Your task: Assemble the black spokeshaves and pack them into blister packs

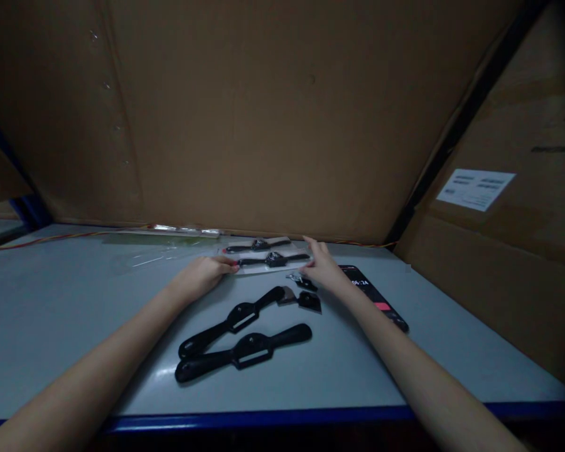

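Observation:
At the back of the table, two assembled black spokeshaves lie on clear plastic bags, a rear spokeshave (258,245) and a front spokeshave (275,259). My left hand (208,271) is closed at the left end of the front one, fingertips pinching the bag's edge. My right hand (324,267) is at the right end, thumb and fingers apart and touching the bag's edge. Nearer me lie two bare black spokeshave bodies, an upper body (242,314) and a lower body (252,348). Small blades and caps (308,300) lie beside the upper body, with shiny small hardware (294,277) behind them.
A phone (370,292) showing a timer lies right of my right hand, partly behind my forearm. Flat clear plastic bags (155,254) are at the back left. Cardboard walls (263,125) stand behind and at the right. A blue edge (263,419) borders the table's front.

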`<control>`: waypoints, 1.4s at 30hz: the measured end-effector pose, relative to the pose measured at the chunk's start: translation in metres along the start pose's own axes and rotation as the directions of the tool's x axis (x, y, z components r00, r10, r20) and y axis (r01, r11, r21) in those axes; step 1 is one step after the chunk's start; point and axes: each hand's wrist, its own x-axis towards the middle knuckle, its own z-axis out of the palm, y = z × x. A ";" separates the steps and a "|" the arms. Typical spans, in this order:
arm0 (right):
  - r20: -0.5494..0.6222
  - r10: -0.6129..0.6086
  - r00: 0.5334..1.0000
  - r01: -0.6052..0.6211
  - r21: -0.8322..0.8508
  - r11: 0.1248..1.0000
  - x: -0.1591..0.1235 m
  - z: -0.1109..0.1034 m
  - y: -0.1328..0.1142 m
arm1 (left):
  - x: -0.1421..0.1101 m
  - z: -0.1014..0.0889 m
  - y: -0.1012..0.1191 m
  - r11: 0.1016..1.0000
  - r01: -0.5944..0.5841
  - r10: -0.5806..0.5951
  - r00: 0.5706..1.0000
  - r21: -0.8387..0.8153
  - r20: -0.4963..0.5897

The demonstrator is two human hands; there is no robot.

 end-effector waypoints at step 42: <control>0.505 -0.159 0.848 0.198 -0.024 0.980 -0.026 -0.008 -0.043 | -0.007 -0.037 0.040 0.566 0.584 -0.331 0.807 -0.582 0.489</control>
